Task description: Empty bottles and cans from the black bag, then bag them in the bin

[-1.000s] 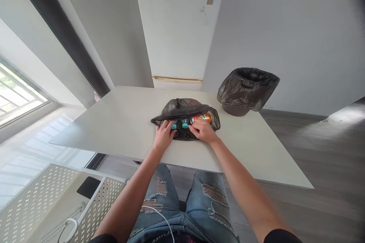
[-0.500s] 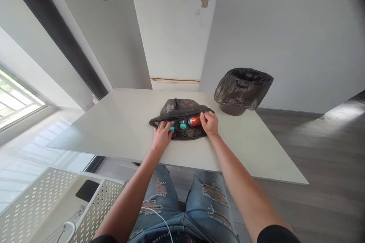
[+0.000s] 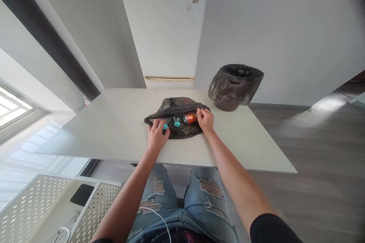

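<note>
A black garbage bag [image 3: 185, 133] lies on its side on the white table, its mouth facing me. Inside the opening I see an orange drink can [image 3: 190, 118] and a clear bottle with a teal cap [image 3: 177, 124]. Another teal cap [image 3: 165, 126] shows beside the fingers of my left hand [image 3: 157, 133]. That hand is curled around the left end of the bag's mouth, thumb bent below the cap. At the right end, my right hand [image 3: 205, 120] pinches the bag's rim close to the can. The rest of the contents is hidden under the plastic.
A brown trash bin [image 3: 226, 106] lined with a black bag stands at the table's back right. Behind the white table [image 3: 94, 121] is a white refrigerator [image 3: 168, 26]. A perforated white basket [image 3: 97, 205] holding a dark flat object [image 3: 82, 194] sits at lower left.
The camera view has shifted, moving the scene slightly left. My left thumb and fingers have shifted a little around the teal cap and bag edge. My right hand keeps its grip on the rim.
</note>
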### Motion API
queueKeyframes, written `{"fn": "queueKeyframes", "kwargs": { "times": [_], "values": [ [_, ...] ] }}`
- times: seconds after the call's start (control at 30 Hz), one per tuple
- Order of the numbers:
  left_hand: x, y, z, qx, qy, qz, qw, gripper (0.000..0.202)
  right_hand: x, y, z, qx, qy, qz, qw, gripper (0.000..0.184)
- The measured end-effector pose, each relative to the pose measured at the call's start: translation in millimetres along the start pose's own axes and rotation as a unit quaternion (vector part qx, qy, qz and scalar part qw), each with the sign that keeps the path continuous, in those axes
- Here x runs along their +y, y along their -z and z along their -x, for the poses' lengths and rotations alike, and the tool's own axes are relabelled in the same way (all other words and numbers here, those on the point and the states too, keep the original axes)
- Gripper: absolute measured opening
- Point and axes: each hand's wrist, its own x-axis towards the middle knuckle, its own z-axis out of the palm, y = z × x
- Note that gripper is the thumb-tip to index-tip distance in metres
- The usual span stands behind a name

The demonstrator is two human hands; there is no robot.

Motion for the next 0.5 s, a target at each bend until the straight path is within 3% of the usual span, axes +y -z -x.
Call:
{"fn": "queueKeyframes", "kwargs": {
  "times": [0.2, 0.3, 0.4, 0.5],
  "values": [
    [7.5, 13.1, -1.9, 0.190, -0.120, 0.021, 0.974, 0.020, 0.3, -2.1, -1.0, 0.002, -0.020, 0.010, 1.000, 0.048],
    [17.2, 26.4, 1.5, 0.252, -0.146, 0.033, 0.956, 0.023, 1.3, -3.2, -0.5, 0.001, -0.029, 0.010, 1.000, 0.046],
    [33.9, 52.8, 1.6, 0.298, -0.156, 0.071, 0.939, 0.023, 2.6, -4.4, 0.4, -0.002, -0.035, 0.012, 0.999, 0.046],
    [48.9, 95.5, -12.4, 0.391, -0.129, 0.119, 0.903, 0.021, 3.3, -4.8, 0.7, -0.009, -0.033, 0.014, 0.999, 0.046]
  ]
}}
